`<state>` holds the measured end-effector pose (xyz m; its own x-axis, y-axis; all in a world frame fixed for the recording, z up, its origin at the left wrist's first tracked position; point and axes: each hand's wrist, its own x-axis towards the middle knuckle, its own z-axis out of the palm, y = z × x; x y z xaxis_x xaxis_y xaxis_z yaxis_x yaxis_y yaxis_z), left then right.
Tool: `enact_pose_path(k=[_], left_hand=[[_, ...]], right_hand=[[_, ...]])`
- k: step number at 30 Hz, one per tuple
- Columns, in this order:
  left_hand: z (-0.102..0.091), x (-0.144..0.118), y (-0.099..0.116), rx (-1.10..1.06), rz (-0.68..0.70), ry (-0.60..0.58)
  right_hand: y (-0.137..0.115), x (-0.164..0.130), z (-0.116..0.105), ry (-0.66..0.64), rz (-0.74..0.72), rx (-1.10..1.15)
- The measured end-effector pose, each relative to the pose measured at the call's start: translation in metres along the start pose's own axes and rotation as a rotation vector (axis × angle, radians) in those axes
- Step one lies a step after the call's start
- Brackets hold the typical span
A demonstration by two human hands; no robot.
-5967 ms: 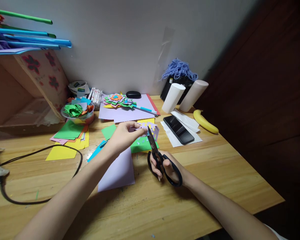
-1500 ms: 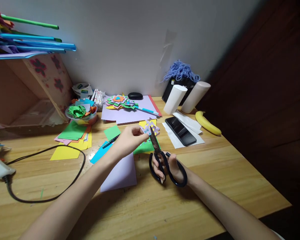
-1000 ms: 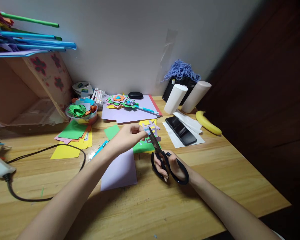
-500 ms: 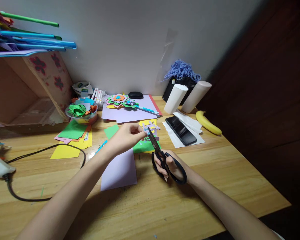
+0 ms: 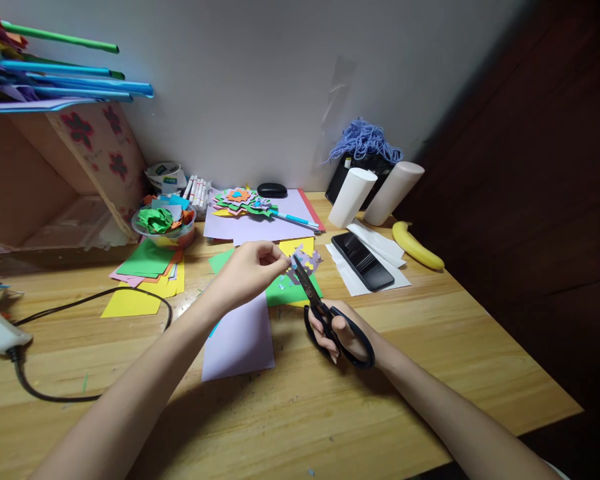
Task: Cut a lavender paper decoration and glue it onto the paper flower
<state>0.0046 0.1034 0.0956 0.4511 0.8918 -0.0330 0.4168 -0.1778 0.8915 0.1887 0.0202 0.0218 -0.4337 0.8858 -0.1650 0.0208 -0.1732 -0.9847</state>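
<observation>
My left hand is closed in a pinch, its thumb and forefinger at a small light-blue bit of paper by the scissor tips. My right hand grips black scissors by the handles, with the blades pointing up and left and looking nearly closed. Beneath the blades, purple and light-blue scraps lie scattered over yellow and green sheets. A lilac sheet rests below my left wrist. A blue sliver shows beside my left forearm; the rest of it is hidden.
A phone lies on white paper, with a banana and white rolls nearby. Behind are a layered paper flower, markers and a tub of scraps. A black cable loops at left beside stacked coloured paper.
My left hand has shifted slightly with its pinch kept. The blue sliver now shows below my forearm instead of above it. Scraps under the blades lie differently. My right hand has barely moved.
</observation>
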Motion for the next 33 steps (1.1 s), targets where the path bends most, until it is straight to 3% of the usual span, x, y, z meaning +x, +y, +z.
enact_pose_path(k=[11,18,33], left_hand=[[-0.0024,-0.0015,0.0049,-0.003,0.01,0.069],[-0.0024,-0.0027,0.0062,-0.087,-0.042,-0.06],[-0.0016,-0.0038,0.0098,-0.18,-0.061,0.004]], right_hand=[[-0.0037,-0.0008,0.0001,-0.033,-0.007,-0.002],[-0.0052,0.0,0.0008,-0.03,-0.01,0.017],[-0.0029,0.0003,-0.0013,-0.073,-0.018,0.034]])
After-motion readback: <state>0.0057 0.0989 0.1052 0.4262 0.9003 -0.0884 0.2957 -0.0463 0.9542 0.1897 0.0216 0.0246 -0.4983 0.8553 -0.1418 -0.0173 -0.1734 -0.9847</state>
